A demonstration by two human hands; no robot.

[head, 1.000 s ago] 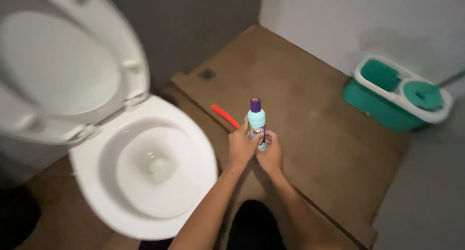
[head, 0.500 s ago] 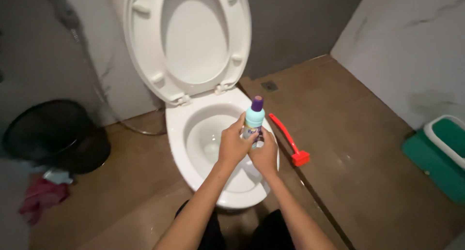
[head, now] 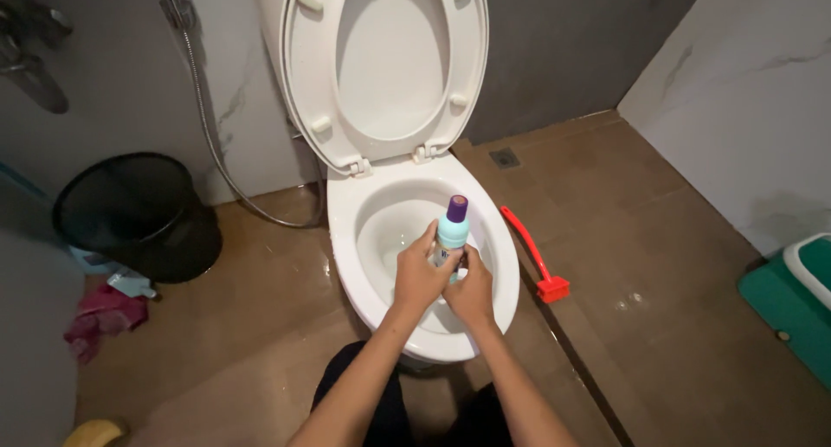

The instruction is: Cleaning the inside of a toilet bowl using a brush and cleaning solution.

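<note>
Both hands are gripping a pale blue bottle (head: 452,232) with a purple cap, holding it upright over the open toilet bowl (head: 372,239). The left hand (head: 421,278) is wrapping its fingers around the bottle's side, and the right hand (head: 472,289) is closing around its lower part. A red brush (head: 535,257) is lying on the floor just beside the bowl. Farther left, a black bin (head: 130,209) is standing by the wall.

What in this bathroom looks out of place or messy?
A red long-handled brush lies flat on the brown tiled floor beside the white toilet bowl, rather than standing in a holder. A crumpled pink cloth sits on the floor near the black wire wastebasket. Wet patches glisten on the tiles.
</note>
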